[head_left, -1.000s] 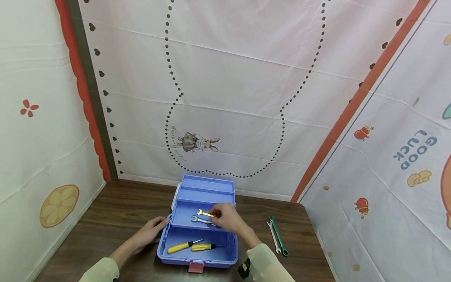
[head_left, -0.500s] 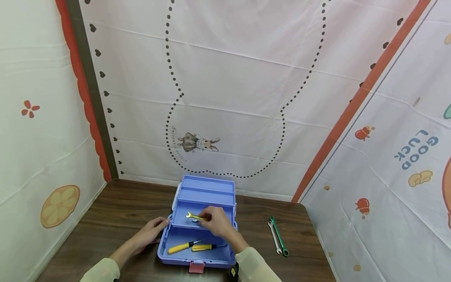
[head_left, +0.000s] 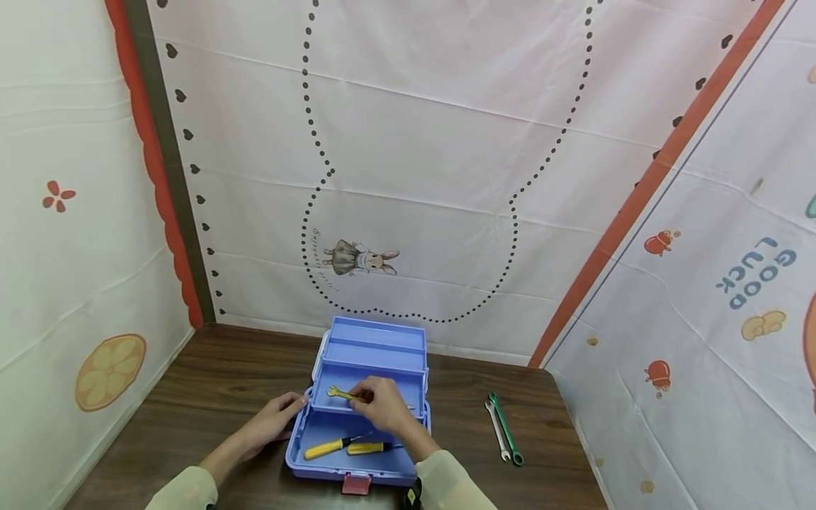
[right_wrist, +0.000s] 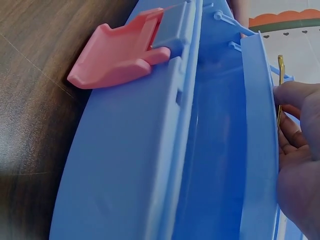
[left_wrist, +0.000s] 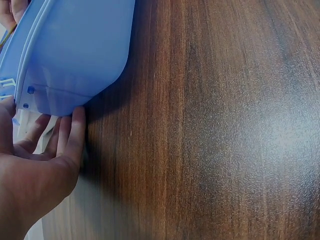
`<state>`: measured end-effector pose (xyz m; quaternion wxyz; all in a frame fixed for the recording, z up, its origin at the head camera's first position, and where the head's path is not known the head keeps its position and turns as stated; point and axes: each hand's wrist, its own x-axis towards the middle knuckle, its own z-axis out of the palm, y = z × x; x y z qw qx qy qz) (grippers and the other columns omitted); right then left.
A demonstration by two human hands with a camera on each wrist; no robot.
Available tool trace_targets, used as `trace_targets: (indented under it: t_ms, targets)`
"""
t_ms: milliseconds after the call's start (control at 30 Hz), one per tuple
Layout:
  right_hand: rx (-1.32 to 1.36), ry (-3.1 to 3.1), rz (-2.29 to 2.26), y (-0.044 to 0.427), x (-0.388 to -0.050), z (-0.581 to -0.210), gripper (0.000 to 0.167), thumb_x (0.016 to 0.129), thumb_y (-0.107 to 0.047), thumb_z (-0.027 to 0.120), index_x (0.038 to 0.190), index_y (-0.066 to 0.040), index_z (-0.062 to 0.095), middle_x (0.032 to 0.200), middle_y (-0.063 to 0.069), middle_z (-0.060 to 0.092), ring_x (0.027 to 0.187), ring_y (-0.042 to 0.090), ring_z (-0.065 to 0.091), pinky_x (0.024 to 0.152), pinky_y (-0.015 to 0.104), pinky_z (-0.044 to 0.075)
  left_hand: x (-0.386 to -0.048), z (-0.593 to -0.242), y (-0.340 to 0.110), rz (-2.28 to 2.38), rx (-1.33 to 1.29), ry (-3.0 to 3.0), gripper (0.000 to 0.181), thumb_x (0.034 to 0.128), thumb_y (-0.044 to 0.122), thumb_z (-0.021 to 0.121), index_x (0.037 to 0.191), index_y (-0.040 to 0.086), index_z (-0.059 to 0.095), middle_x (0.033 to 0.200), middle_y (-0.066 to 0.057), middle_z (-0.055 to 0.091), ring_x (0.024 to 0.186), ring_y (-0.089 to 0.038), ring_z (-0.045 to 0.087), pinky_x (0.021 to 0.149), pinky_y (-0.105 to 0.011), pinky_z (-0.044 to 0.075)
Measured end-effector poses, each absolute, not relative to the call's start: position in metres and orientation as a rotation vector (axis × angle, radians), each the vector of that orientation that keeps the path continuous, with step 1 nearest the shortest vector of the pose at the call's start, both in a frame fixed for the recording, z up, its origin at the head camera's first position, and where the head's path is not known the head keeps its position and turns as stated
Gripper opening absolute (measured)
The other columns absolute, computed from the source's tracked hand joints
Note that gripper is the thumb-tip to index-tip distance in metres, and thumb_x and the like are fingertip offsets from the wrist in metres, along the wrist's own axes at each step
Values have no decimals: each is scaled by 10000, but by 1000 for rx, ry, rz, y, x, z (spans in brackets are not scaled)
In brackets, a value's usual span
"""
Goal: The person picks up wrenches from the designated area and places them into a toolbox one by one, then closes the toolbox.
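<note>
A blue toolbox [head_left: 296, 467] stands on the table with its stepped trays raised. My left hand [head_left: 277, 418] holds its left side; in the left wrist view the fingertips [left_wrist: 78, 114] touch the blue wall, with the thumb near the rim. My right hand [head_left: 382, 407] pinches a gold-coloured wrench [head_left: 338, 392] over the lower raised tray [head_left: 321, 379]. Seen from the right wrist, the wrench [right_wrist: 280, 65] stands between thumb and fingers behind the tray wall. A small silvery end [head_left: 410, 406] shows beside that hand, the rest hidden. Two yellow-handled screwdrivers [head_left: 325, 448] lie in the bottom compartment.
To the right on the table [head_left: 542, 425] lie a silver wrench [head_left: 497, 431] and a green wrench [head_left: 506, 428]. A pink latch [head_left: 355, 484] hangs at the box front. Printed cloth walls [head_left: 408, 177] enclose the table at the back and sides.
My right hand has moved left over the tray with the gold-coloured wrench. A silver wrench seen in the tray earlier is now mostly covered by the hand. The left hand stays put.
</note>
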<state>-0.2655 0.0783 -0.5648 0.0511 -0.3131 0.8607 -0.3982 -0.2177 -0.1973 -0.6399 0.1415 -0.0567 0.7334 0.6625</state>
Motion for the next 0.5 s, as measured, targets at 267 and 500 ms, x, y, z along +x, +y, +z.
trace_targets:
  t_ms: [267,500]
  targets:
    - [-898,2591,-1274,79,-264,-566,80,967,-100,795,1038,-127,820,903,-105,684,769,1,584,646,195,541,-217,-636,-196,1911,-166,2123,645,1093,480,568,1410,-80,542,1411,-262,564,1222,-331,636,925,-486,629]
    - [-871,2579,-1276,79,-261,-567,86,984,-106,777,1057,-130,815,914,-110,691,773,-3,599,658,192,554,-216,-637,-195,1913,-174,2118,655,1087,490,573,1412,-79,544,1415,-262,570,1229,-326,633,933,-487,626]
